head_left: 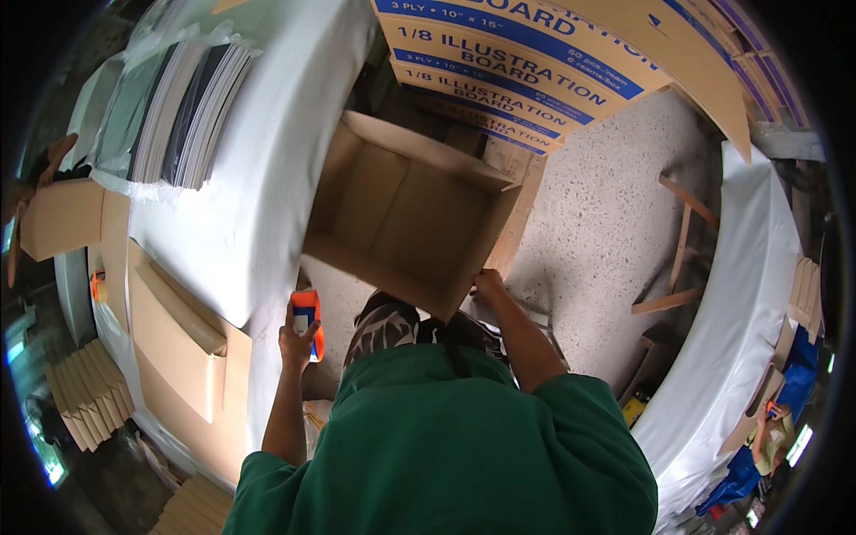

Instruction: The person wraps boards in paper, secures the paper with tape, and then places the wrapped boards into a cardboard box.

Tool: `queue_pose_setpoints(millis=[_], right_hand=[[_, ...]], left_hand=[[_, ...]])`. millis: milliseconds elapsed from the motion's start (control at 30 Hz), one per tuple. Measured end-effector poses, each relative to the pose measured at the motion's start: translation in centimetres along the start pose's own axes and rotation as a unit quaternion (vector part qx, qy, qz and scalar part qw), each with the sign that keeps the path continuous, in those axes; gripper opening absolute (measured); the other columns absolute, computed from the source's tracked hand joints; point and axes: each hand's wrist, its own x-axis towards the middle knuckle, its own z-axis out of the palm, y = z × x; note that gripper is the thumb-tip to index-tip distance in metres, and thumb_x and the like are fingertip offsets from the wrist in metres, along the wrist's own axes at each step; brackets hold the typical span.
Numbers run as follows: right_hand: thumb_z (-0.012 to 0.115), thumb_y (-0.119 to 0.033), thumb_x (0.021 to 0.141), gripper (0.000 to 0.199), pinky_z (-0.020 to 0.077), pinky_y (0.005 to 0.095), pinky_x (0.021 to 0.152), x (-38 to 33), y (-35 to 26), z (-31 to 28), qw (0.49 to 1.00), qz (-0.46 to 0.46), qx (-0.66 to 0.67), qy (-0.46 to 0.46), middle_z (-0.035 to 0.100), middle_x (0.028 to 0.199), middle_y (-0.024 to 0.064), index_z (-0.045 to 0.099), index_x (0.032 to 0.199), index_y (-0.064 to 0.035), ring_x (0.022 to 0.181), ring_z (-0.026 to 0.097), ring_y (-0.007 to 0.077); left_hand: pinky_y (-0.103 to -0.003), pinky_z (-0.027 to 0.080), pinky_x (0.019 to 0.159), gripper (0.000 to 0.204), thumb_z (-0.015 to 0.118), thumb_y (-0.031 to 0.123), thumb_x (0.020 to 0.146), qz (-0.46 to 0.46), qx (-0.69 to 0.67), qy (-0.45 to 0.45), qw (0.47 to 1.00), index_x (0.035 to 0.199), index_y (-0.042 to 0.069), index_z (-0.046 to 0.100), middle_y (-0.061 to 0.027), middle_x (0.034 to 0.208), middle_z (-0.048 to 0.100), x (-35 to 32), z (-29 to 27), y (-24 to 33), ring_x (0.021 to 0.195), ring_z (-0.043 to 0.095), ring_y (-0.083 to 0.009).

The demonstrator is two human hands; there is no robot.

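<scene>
An open cardboard box point(423, 209) is tilted in front of my legs, its inside facing up at me and its bottom flaps meeting in a seam. My right hand point(488, 285) is closed on the box's near right edge; some of its fingers are hidden behind the wall. Left of the box, my left hand point(297, 341) is wrapped round an orange tape dispenser point(308, 312) with a blue and white patch, held beside the edge of the white-covered table point(227, 259). The dispenser's far end is partly hidden.
Stacked printed cartons point(526, 76) stand ahead. On the left table lie plastic-wrapped stacks of boards point(192, 116) and flat cardboard point(174, 330). A wooden frame point(682, 241) stands on the speckled floor, near another white-covered table point(753, 259). Another person point(771, 437) is at the far right.
</scene>
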Motion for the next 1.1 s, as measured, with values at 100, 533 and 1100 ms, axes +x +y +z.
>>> queue_pose_setpoints(millis=[100,533,1100], right_hand=[[0.06,-0.007,0.075,0.018,0.0532,0.0341,0.049,0.0,-1.4,-2.1,0.979,-0.111,-0.088,0.146,0.064,0.066,0.0163,0.061,0.086,0.0071,0.054,0.064,0.0239],[0.056,-0.012,0.08,0.027,0.0508,0.033,0.047,3.1,1.9,-14.6,0.961,-0.117,0.05,0.244,0.062,0.087,0.0133,0.059,0.107,-0.0131,0.064,0.061,0.0217],[0.035,-0.023,0.095,0.033,0.0451,0.0317,0.078,-25.7,-18.2,7.1,0.756,-0.631,-0.059,-0.163,0.062,0.089,0.0116,0.059,0.092,-0.0005,0.087,0.058,0.0194]], left_hand=[[-0.043,0.045,0.08,0.079,0.072,0.033,0.071,-0.031,0.017,0.001,0.999,0.137,0.022,0.031,-0.0238,0.094,0.054,-2.3,-0.1,-2.4,0.09,0.056,-0.037],[-0.045,0.042,0.085,0.083,0.073,0.037,0.069,-0.066,0.036,0.007,0.997,0.138,0.027,0.029,-0.026,0.1,0.054,-7.7,0.1,-7.4,0.096,0.053,-0.0389],[-0.035,0.042,0.079,0.066,0.065,0.009,0.078,0.005,-0.108,0.433,0.895,0.137,0.016,0.034,-0.0148,0.096,0.051,-12.6,-16.5,-2.9,0.082,0.05,-0.0237]])
